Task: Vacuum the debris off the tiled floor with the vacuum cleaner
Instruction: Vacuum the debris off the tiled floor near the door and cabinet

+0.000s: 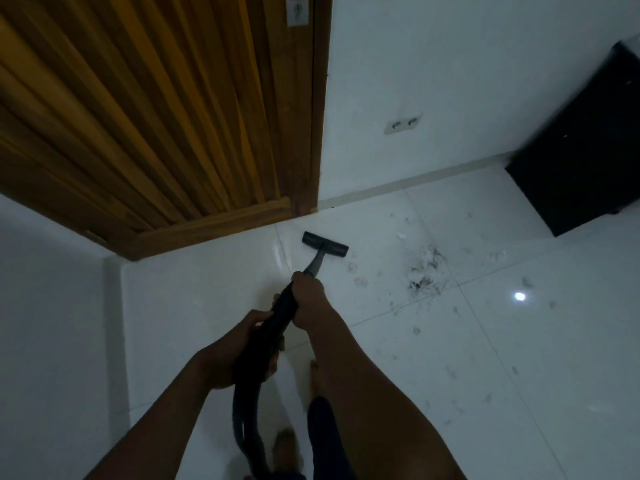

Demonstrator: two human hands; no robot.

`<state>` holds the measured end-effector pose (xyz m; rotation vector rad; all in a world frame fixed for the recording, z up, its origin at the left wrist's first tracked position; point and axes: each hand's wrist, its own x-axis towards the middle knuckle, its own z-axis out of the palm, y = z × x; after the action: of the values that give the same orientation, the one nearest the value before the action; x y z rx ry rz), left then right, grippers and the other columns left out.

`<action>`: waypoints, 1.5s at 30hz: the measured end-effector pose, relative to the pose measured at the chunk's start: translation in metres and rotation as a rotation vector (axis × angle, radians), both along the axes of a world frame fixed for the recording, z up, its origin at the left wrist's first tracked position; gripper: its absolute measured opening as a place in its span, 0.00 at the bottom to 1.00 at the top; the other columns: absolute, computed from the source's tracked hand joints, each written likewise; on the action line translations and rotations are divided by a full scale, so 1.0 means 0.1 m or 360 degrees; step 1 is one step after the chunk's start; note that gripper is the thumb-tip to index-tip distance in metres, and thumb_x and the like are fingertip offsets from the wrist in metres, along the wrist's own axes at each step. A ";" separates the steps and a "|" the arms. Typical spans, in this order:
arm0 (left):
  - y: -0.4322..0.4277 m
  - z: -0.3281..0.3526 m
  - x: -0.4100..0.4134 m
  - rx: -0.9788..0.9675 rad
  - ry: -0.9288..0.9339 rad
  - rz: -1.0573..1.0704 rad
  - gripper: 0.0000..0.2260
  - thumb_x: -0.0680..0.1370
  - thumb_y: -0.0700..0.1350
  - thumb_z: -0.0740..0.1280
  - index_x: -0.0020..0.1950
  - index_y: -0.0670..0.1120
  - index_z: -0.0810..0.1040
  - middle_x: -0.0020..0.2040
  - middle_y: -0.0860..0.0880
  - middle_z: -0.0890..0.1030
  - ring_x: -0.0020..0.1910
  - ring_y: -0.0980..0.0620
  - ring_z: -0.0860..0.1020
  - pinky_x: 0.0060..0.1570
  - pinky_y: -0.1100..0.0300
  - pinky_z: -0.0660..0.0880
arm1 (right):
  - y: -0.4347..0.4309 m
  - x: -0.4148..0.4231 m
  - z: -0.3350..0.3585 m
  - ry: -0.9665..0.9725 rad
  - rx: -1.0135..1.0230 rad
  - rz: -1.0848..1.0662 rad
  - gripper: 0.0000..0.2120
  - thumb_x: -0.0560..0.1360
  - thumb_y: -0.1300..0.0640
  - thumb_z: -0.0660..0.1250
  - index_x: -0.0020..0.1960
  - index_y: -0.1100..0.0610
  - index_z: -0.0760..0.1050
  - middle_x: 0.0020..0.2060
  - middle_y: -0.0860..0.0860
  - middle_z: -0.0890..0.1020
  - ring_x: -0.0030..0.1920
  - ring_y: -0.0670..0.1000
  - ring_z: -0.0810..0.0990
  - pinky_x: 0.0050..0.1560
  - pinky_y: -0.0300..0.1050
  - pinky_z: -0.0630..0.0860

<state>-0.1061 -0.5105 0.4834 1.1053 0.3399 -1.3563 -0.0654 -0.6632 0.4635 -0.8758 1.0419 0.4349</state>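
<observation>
Both hands curl tightly round the vacuum tube (277, 320), the right hand (306, 296) nearer the wooden door (156, 116) and the left hand (239, 355) farther back. The floor nozzle (325, 244) rests just off the door's corner. The hair-and-dust debris (426, 275) lies farther from the door, untouched. A hasty sideways sweep might scatter the light scraps.

Black vacuum head (325, 244), glossy white tiled floor (519, 358), dark grey debris (425, 271), striped brown wooden door (156, 116).

Probably a home room, slatted wooden door (156, 109), white tiled floor (519, 375), wall socket (402, 125)
</observation>
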 end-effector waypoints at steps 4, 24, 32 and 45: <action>0.30 0.14 -0.27 0.0001 -0.0073 -0.0088 0.24 0.70 0.63 0.69 0.43 0.41 0.77 0.37 0.44 0.75 0.33 0.47 0.73 0.36 0.55 0.71 | 0.27 -0.41 0.20 -0.0025 0.0091 -0.0083 0.06 0.81 0.58 0.60 0.56 0.58 0.67 0.41 0.58 0.74 0.32 0.56 0.77 0.32 0.49 0.76; 0.11 0.11 -1.45 0.0249 -0.0207 -0.0453 0.32 0.77 0.68 0.60 0.48 0.37 0.78 0.34 0.41 0.77 0.31 0.45 0.76 0.36 0.54 0.75 | 0.12 -1.69 0.02 0.0241 -0.0209 -0.0119 0.19 0.82 0.57 0.59 0.70 0.64 0.69 0.39 0.59 0.75 0.40 0.58 0.78 0.33 0.47 0.73; -0.05 0.14 -1.47 0.0188 -0.0184 -0.0408 0.30 0.79 0.67 0.59 0.49 0.37 0.76 0.34 0.41 0.76 0.31 0.45 0.76 0.37 0.54 0.75 | -0.01 -1.67 0.01 0.0224 -0.0304 -0.0061 0.17 0.80 0.57 0.62 0.66 0.64 0.70 0.41 0.60 0.78 0.37 0.58 0.80 0.40 0.50 0.79; -0.36 0.07 -1.25 0.0215 -0.0187 -0.0386 0.30 0.79 0.66 0.57 0.51 0.37 0.75 0.33 0.43 0.77 0.31 0.46 0.76 0.36 0.54 0.76 | -0.31 -1.36 -0.13 0.0320 -0.0309 0.0079 0.17 0.79 0.56 0.63 0.64 0.64 0.71 0.55 0.62 0.80 0.54 0.62 0.81 0.39 0.48 0.78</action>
<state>-0.2310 -0.5469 0.4901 1.3670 0.2189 -1.4896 -0.2011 -0.6947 0.4501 -1.0483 1.2643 0.4762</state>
